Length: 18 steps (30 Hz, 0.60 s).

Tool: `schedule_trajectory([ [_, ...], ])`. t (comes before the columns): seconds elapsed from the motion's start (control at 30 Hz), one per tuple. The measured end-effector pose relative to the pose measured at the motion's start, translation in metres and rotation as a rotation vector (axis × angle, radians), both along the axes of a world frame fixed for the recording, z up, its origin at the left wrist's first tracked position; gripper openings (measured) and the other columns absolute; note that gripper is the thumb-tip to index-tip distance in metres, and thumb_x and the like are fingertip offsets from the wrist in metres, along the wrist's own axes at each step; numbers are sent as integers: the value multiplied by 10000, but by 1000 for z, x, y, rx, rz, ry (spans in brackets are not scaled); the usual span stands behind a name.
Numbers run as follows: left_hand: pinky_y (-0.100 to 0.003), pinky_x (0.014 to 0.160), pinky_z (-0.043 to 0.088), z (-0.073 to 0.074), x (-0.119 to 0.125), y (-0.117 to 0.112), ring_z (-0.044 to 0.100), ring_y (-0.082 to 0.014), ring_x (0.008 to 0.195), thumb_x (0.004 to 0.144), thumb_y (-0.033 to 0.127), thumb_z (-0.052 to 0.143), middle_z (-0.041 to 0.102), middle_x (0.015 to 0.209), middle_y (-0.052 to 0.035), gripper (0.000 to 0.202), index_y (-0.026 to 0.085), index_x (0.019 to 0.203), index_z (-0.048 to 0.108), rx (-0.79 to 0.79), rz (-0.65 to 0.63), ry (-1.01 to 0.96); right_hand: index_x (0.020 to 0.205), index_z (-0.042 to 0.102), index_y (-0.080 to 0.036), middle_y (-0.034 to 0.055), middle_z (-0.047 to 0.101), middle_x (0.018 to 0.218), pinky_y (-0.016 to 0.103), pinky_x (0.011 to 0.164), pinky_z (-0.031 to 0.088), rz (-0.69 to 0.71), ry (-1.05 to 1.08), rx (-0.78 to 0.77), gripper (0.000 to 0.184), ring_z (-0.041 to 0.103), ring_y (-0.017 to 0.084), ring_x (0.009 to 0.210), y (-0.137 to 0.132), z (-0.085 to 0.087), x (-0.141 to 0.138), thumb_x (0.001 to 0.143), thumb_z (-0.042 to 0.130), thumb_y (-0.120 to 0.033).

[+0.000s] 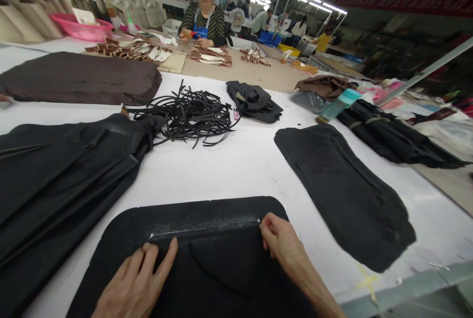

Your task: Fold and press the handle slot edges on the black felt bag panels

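Head view: a black panel (212, 271) lies on the near part of the white surface (221, 175), with a pale line running across it. The left hand (136, 276) rests on the panel with its grip apart, fingers spread; the right hand (279, 241) has thumb and fingers drawn together at the line's right end, though I cannot tell whether they pinch material. Both hands hide parts of the panel. Close on the left, a creased black sheet (70, 175) takes up much room; on the right lies a black stack (340, 190). Beyond the panel, a tangle of black strips (192, 113) and a crumpled black bundle (254, 101) block the middle. Farther left are a brown stack (81, 79) and a pink basin (81, 28); far right, a clear bottle (339, 105) leans beside folded black material (395, 133). A co-worker (205, 17) is at the far side.
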<state>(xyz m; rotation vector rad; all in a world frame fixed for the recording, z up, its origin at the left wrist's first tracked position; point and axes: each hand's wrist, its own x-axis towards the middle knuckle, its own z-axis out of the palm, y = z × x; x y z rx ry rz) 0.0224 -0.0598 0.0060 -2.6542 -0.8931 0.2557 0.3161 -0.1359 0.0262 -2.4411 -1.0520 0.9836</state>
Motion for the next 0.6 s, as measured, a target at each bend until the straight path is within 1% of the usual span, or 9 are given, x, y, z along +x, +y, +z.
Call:
schedule_trajectory([
  [0.1,-422,757,484,10,10,-2,565,-281,845,706,-49,491,576,985,-141,721,254,1346,361,-44,27,16,686,434,-211,-38,560,524,209,435,324,-4,-19,-22,169,510,107,444,1,-1,-2,830,361,-259],
  [0.2,-403,692,483,22,21,-2,570,-275,778,750,3,481,578,932,-139,700,280,1368,305,-31,44,67,684,394,-220,-41,556,527,222,445,321,-1,-31,-57,177,502,111,443,1,-3,-2,847,353,-274],
  [0.23,-399,677,480,24,24,-2,570,-273,757,760,16,476,579,915,-138,696,290,1372,289,-20,44,85,685,379,-223,-41,552,531,230,455,319,11,-65,-64,178,504,116,452,0,-4,-2,852,354,-276],
  [0.3,-391,657,472,26,26,-3,572,-275,739,765,24,476,581,895,-136,710,307,1379,258,-2,33,109,697,361,-226,-33,551,560,250,492,318,54,-209,-58,178,522,134,506,-1,-4,-2,863,377,-287],
  [0.37,-391,636,463,23,26,-4,570,-279,718,752,17,494,580,872,-131,746,314,1385,233,27,21,130,736,374,-227,-21,554,593,274,526,312,93,-401,-51,163,537,163,561,-4,-5,-3,873,413,-307],
  [0.43,-395,616,453,15,23,-4,565,-287,708,736,9,515,574,857,-127,779,314,1389,217,56,7,136,787,406,-227,-6,565,650,285,537,313,147,-553,-21,120,549,182,604,-6,-6,-5,887,427,-288],
  [0.5,-402,609,450,6,20,-4,560,-291,706,725,8,527,566,857,-120,801,317,1390,207,72,4,126,804,446,-224,14,566,727,286,545,334,255,-666,51,94,554,188,651,-9,-9,-8,887,417,-189],
  [0.57,-405,613,450,0,18,-4,555,-288,706,720,10,526,560,853,-105,810,329,1390,202,71,12,117,812,490,-215,34,557,798,287,584,381,396,-756,157,173,549,190,705,-12,-13,-12,851,406,-69],
  [0.6,-405,616,450,0,18,-4,552,-286,706,720,11,522,558,848,-98,809,334,1389,201,67,21,119,840,514,-205,48,557,824,293,611,406,457,-793,206,208,546,196,728,-15,-15,-14,827,408,-27],
])
